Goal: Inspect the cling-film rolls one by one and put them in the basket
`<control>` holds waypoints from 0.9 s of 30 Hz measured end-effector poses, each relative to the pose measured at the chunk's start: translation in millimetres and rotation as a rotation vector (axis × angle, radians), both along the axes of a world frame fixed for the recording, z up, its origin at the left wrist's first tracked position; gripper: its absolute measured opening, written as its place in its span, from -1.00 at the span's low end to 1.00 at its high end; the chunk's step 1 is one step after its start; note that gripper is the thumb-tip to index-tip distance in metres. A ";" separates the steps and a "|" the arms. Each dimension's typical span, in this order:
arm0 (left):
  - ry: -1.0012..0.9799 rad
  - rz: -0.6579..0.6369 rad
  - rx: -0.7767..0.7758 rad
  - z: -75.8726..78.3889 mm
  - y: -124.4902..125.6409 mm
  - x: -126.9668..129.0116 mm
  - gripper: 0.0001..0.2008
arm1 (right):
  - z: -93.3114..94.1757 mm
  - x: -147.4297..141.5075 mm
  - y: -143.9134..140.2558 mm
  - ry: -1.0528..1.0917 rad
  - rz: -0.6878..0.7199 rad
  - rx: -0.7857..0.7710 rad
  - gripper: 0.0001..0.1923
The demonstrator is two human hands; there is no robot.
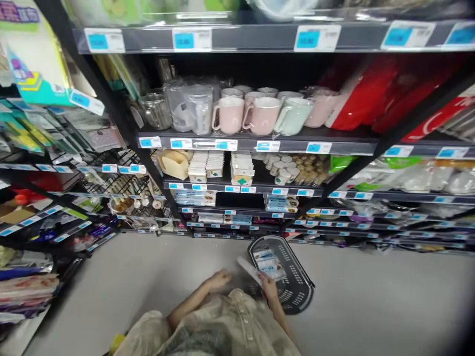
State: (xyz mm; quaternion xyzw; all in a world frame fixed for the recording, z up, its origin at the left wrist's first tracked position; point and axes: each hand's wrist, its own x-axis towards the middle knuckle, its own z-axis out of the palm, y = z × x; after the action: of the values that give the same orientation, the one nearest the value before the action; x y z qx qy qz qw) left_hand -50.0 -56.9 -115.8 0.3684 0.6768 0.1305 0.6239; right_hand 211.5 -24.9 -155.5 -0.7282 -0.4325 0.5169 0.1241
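Note:
I look down at a shop floor in front of dark shelving. My right hand (267,286) grips a flat white box (249,270) at its near end, held just left of a black shopping basket (297,291) on the floor. Inside the basket lie similar flat packs (269,263) with blue print. My left hand (218,280) hangs low beside the box, fingers loosely spread, holding nothing. Both forearms come out of a beige garment at the bottom of the view.
Shelves face me: mugs (261,114) in pink and pale green, glass jars (156,110), red packs (365,96), small white boxes (206,167), flat packs (196,198) on low shelves. A second rack (33,148) with hanging goods stands at left. Grey floor (389,296) spreads right.

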 end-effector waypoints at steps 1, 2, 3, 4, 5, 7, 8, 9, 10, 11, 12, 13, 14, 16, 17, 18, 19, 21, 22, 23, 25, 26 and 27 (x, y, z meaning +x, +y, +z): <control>0.000 0.110 -0.024 -1.0 0.8 -19.0 -0.46 | 2.6 -21.0 -4.2 0.062 -0.049 -0.005 -0.31; -0.002 0.224 -0.046 -1.3 2.2 -38.1 -0.45 | 6.3 -41.6 -9.2 0.145 -0.072 -0.012 -0.30; -0.006 0.339 -0.061 -0.6 3.6 -57.3 -0.46 | 11.1 -61.7 -15.0 0.208 -0.081 -0.018 -0.30; -0.013 0.451 -0.065 1.4 4.7 -76.6 -0.48 | 17.2 -80.6 -21.4 0.263 -0.088 -0.005 -0.32; -0.029 0.556 -0.057 4.7 5.2 -95.7 -0.52 | 24.4 -97.9 -28.4 0.306 -0.084 0.013 -0.35; -0.088 0.736 0.001 14.4 4.3 -132.5 -0.62 | 40.6 -126.3 -42.5 0.345 -0.059 0.035 -0.35; -0.129 0.807 0.041 20.1 3.0 -149.6 -0.66 | 48.7 -136.9 -48.8 0.360 -0.032 0.030 -0.35; -0.171 0.869 0.083 25.9 1.4 -165.2 -0.68 | 56.1 -144.9 -54.3 0.381 0.002 0.033 -0.35; -0.208 0.924 0.116 31.4 -0.5 -179.2 -0.69 | 62.6 -150.6 -58.7 0.418 0.047 0.033 -0.37; -0.239 0.976 0.144 36.5 -2.8 -191.3 -0.72 | 68.1 -154.4 -61.8 0.461 0.086 0.036 -0.38; -0.268 1.027 0.172 40.8 -5.4 -201.3 -0.74 | 72.6 -156.7 -63.7 0.503 0.120 0.043 -0.39; -0.294 1.077 0.197 44.6 -8.3 -209.4 -0.75 | 76.1 -157.9 -64.3 0.536 0.149 0.055 -0.38; -0.316 1.127 0.220 47.8 -11.3 -215.5 -0.73 | 78.6 -158.7 -63.8 0.556 0.173 0.076 -0.38; -0.365 1.211 0.265 53.6 -17.4 -222.4 -0.64 | 80.9 -159.8 -60.4 0.541 0.221 0.152 -0.37; -0.404 1.249 0.290 56.7 -20.0 -223.7 -0.60 | 80.9 -160.7 -57.9 0.515 0.254 0.195 -0.37; -0.472 1.290 0.325 60.0 -22.3 -223.8 -0.57 | 80.4 -161.9 -55.1 0.464 0.288 0.230 -0.37; -0.558 1.335 0.363 63.7 -24.2 -222.9 -0.55 | 79.7 -163.6 -52.3 0.397 0.328 0.261 -0.39; -0.678 1.423 0.416 71.9 -27.2 -219.6 -0.53 | 78.7 -168.1 -46.2 0.242 0.415 0.306 -0.42; -0.702 1.463 0.435 76.0 -28.6 -217.6 -0.54 | 78.6 -170.9 -42.9 0.166 0.457 0.327 -0.43; -0.702 1.493 0.450 80.0 -30.1 -215.7 -0.55 | 79.0 -174.2 -39.6 0.100 0.494 0.347 -0.43; -0.696 1.536 0.501 86.8 -33.4 -213.5 -0.58 | 80.6 -181.6 -32.9 -0.009 0.557 0.387 -0.43; -0.707 1.542 0.530 89.5 -35.2 -213.4 -0.59 | 81.8 -185.5 -29.8 -0.056 0.587 0.405 -0.42; -0.722 1.541 0.555 91.6 -37.1 -214.1 -0.59 | 83.1 -189.4 -27.4 -0.094 0.623 0.419 -0.41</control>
State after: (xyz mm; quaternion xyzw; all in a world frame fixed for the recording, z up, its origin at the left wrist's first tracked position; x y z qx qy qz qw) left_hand -264.1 -94.0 -24.2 -0.1144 0.4428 0.7803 0.4267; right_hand 22.1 -52.3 -72.4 -0.5436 -0.7349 0.3961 0.0872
